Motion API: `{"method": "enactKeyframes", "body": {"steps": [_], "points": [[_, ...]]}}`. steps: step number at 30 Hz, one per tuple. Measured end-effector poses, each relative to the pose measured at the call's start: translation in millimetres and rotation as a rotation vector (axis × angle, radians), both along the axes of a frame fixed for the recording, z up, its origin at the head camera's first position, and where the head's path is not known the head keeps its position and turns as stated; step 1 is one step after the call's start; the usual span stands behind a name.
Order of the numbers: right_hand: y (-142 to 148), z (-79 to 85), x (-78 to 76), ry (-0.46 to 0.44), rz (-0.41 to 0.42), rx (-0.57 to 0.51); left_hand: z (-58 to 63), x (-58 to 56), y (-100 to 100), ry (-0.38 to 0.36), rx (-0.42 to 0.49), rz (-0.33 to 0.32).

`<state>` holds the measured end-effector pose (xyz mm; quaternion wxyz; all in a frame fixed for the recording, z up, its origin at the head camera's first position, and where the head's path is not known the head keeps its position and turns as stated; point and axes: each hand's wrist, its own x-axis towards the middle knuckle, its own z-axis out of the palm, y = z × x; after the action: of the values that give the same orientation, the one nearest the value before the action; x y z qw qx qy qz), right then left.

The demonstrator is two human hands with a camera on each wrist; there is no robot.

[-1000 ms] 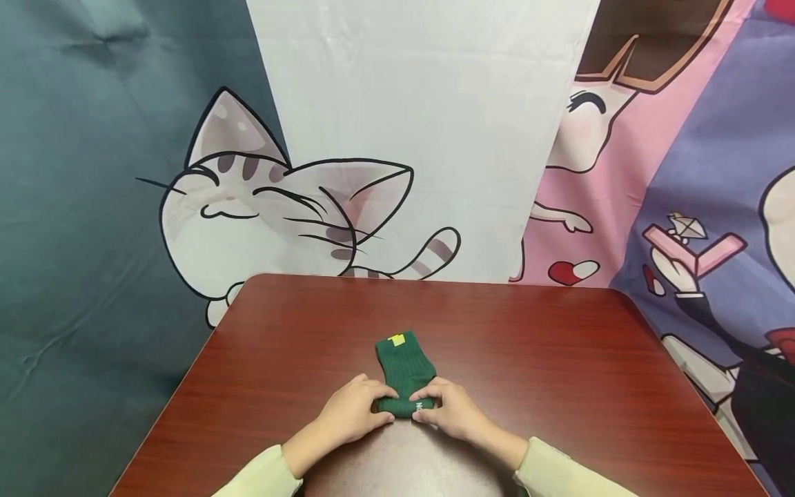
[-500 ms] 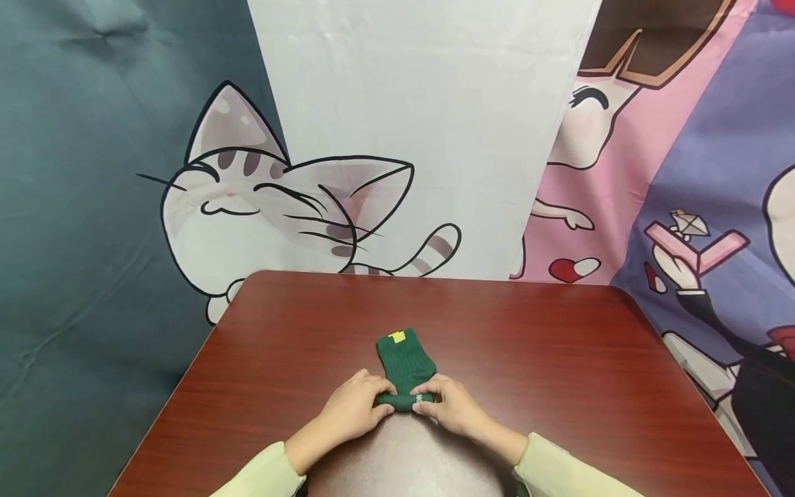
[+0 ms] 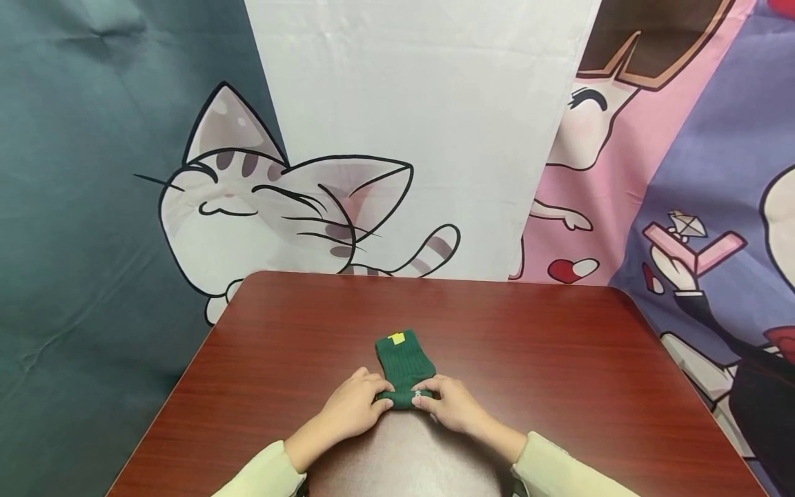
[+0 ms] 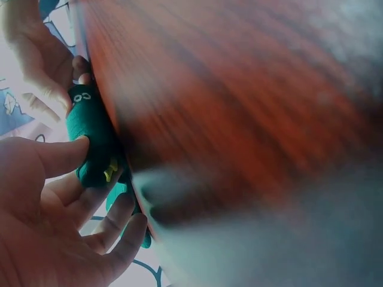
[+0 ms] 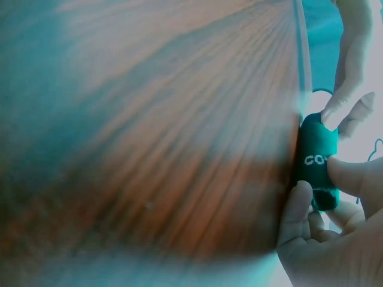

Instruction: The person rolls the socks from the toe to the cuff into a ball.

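A dark green ribbed sock (image 3: 405, 364) lies on the table, its toe end rolled into a tight bundle on the near side. The cuff, with a yellow mark on it, stays flat and points away from me. At the roll's left end, my left hand (image 3: 355, 404) pinches it between thumb and fingers. My right hand (image 3: 456, 406) grips the right end the same way. White lettering shows on the rolled sock (image 5: 317, 140) in the right wrist view. The left wrist view has the roll (image 4: 90, 128) between both thumbs, with a yellow patch near its end.
The reddish-brown wooden table (image 3: 528, 345) has rounded far corners. Behind it hangs a printed cloth backdrop (image 3: 422, 103) with a cartoon cat and other figures. Light-coloured sleeves (image 3: 270, 473) cover my forearms.
The near end of the sock has been rolled further away from me, so less flat sock shows. Both hands have moved slightly forward with the roll, still holding its ends.
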<state>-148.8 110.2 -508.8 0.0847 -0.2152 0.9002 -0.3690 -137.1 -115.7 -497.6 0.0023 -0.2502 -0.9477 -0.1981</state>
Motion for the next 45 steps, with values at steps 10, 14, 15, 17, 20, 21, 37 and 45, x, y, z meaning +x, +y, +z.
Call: {"method": "enactKeyframes", "body": {"steps": [10,14,15,17,20,21,37,45], "points": [[-4,1.8,-1.0,0.004,-0.016,0.076,-0.1,-2.9,2,0.002,-0.033,-0.01],[-5,2.7,-2.6,-0.006,-0.025,0.094,0.2,-4.3,2,0.01,-0.059,-0.008],[-6,2.7,-3.1,-0.01,-0.026,0.101,0.4,-4.3,2,0.009,-0.065,-0.006],[-6,3.0,-4.3,-0.014,-0.026,0.105,1.0,-4.2,2,0.004,-0.072,-0.007],[-6,3.8,-6.7,-0.015,-0.028,0.113,1.9,-3.9,2,-0.01,-0.071,-0.003],[-6,4.2,-7.4,-0.019,-0.03,0.116,2.5,-3.7,2,-0.015,-0.066,-0.001],[-6,7.0,-9.2,-0.082,-0.05,0.118,8.4,-1.1,3,0.132,-0.142,-0.099],[-3,6.3,-9.6,-0.106,-0.034,0.052,10.0,2.5,5,0.231,-0.256,-0.192]]}}
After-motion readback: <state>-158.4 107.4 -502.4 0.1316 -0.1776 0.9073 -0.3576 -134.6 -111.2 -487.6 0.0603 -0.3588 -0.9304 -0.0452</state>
